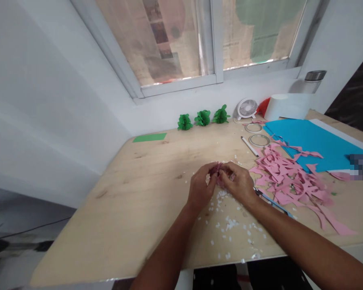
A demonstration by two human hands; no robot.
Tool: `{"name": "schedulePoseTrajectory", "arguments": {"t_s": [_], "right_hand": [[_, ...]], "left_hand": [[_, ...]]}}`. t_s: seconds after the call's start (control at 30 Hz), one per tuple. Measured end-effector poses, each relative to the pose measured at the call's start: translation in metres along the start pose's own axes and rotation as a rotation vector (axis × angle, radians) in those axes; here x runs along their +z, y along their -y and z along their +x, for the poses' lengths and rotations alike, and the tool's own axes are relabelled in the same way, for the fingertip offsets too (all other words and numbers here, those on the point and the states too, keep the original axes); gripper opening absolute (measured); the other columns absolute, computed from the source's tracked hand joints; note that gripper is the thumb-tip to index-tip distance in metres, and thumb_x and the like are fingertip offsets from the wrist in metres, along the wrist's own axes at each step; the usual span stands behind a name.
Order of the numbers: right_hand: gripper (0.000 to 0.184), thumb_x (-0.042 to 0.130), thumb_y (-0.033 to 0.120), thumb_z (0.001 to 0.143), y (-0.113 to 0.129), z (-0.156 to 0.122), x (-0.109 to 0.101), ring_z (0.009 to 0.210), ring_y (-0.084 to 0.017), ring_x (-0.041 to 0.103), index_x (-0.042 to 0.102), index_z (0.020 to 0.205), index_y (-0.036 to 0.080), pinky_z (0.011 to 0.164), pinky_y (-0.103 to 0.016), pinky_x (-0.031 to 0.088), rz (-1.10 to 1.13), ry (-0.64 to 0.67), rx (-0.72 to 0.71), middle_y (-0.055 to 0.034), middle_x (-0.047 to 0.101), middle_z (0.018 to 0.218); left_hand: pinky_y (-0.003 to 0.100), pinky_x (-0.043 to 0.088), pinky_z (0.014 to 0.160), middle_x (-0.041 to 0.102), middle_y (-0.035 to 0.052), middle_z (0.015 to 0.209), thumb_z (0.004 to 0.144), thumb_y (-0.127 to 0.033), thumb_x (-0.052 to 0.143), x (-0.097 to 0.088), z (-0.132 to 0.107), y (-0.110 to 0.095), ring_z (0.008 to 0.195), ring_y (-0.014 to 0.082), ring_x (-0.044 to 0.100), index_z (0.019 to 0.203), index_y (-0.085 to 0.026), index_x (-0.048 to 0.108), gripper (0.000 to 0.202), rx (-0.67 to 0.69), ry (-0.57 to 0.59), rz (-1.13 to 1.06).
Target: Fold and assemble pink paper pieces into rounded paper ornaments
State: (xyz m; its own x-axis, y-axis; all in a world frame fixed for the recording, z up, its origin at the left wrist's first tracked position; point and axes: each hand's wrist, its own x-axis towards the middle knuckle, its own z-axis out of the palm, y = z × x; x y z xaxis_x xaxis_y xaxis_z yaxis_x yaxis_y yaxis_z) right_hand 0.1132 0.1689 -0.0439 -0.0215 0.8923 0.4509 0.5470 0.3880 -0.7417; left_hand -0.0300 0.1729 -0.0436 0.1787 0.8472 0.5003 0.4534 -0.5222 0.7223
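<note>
Near the middle of the wooden table (133, 193), my left hand (202, 185) and my right hand (237, 181) meet with fingers closed on one small pink paper piece (219, 167). Most of that piece is hidden by the fingers, so its exact shape is unclear. Small white paper bits (231, 223) lie scattered below my hands. Just right of my right wrist is a blue long tool (276, 202), partly covered by pink paper scraps (284, 173) heaped beside it.
Three green folded-paper shapes (202, 118) stand along the wall beside a small white fan (247, 108). A green paper strip (149, 137) lies at the back left. Tape rings (259, 140), a white pen (249, 146) and blue sheets (314, 141) lie to the right, near a bottle (315, 80).
</note>
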Motion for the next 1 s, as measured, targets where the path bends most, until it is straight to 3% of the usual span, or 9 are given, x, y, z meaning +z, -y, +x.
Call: {"name": "schedulePoseTrajectory", "arguments": {"t_s": [0.33,0.67,0.8,1.0], "right_hand": [[0.010,0.052,0.022,0.076,0.002,0.000,0.001,0.059,-0.013,0.057,0.062,0.076,0.020,0.054,-0.022,0.038,-0.065,-0.024,0.039,-0.0003,0.064,0.066],[0.006,0.052,0.024,0.074,-0.006,0.003,0.002,0.053,-0.012,0.050,0.055,0.070,0.020,0.052,-0.022,0.039,0.128,-0.107,0.154,0.0026,0.055,0.059],[0.008,0.053,0.026,0.075,-0.011,0.006,0.001,0.057,-0.012,0.051,0.053,0.070,0.020,0.059,-0.023,0.042,0.213,-0.161,0.157,0.0027,0.054,0.061],[0.009,0.052,0.022,0.075,-0.008,0.006,-0.003,0.069,-0.016,0.055,0.060,0.079,0.020,0.067,-0.027,0.044,0.238,-0.134,0.053,-0.0011,0.061,0.072]], "left_hand": [[0.031,0.050,0.082,0.068,0.0069,0.098,0.080,-0.018,0.053,0.000,0.000,-0.001,0.087,0.0169,0.063,0.106,-0.019,0.060,0.027,-0.022,0.010,-0.038],[0.030,0.051,0.077,0.069,0.0053,0.090,0.076,-0.022,0.058,-0.003,0.005,0.003,0.081,0.0156,0.063,0.100,-0.017,0.061,0.025,-0.176,-0.029,-0.296],[0.028,0.051,0.075,0.068,0.0060,0.090,0.071,-0.022,0.062,-0.006,0.008,0.010,0.081,0.0153,0.064,0.099,-0.015,0.061,0.029,-0.316,-0.098,-0.499],[0.027,0.049,0.072,0.067,0.0048,0.085,0.067,-0.023,0.063,-0.017,0.015,0.019,0.078,0.0144,0.063,0.094,-0.015,0.062,0.028,-0.435,-0.294,-0.677]]}}
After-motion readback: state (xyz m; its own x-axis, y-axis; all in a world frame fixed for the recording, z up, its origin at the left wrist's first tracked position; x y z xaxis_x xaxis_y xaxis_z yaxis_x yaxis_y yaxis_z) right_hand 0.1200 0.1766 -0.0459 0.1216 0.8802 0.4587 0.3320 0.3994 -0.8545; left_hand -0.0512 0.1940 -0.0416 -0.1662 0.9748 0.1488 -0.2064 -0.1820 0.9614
